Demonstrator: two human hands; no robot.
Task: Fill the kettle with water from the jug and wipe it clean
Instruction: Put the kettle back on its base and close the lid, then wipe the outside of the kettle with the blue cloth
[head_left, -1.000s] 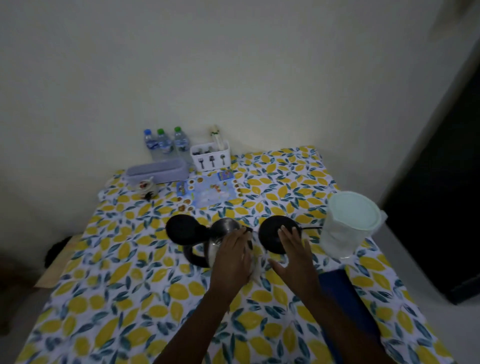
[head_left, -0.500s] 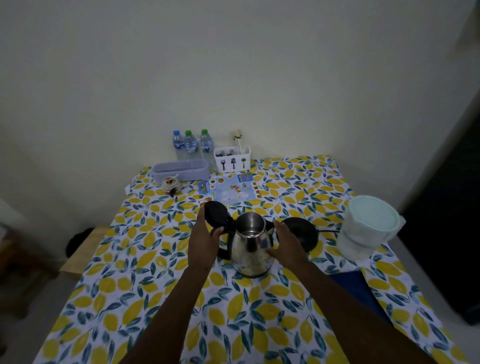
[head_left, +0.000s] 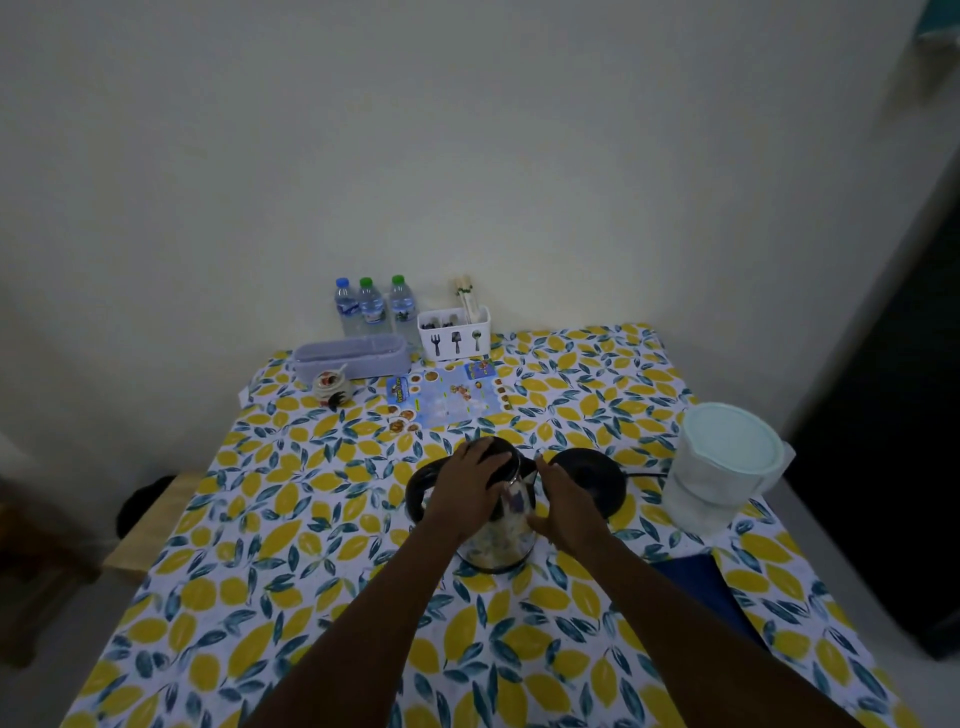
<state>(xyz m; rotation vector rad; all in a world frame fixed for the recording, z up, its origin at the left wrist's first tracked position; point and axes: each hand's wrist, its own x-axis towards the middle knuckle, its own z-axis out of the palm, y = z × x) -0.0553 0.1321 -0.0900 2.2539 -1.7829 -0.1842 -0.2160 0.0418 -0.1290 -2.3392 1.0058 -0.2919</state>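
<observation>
A steel kettle (head_left: 501, 540) with a black handle stands in the middle of the lemon-print table (head_left: 291, 525). My left hand (head_left: 467, 486) lies flat on top of its black lid, pressing it down. My right hand (head_left: 563, 501) rests against the kettle's right side. The round black kettle base (head_left: 597, 475) lies just to the right, its cord running right. A clear water jug (head_left: 722, 480) with a pale green lid stands at the table's right edge. A dark blue cloth (head_left: 698, 584) lies near the right front.
Three water bottles (head_left: 371, 306), a white cutlery holder (head_left: 456, 332), a lilac box (head_left: 350, 356), a small jar (head_left: 332, 387) and a printed leaflet (head_left: 449, 397) sit at the far end by the wall. A wooden stool (head_left: 140, 540) stands left of the table.
The kettle's lid, open half a second ago, is now down under my left hand. My right hand stays on the kettle's right side.
</observation>
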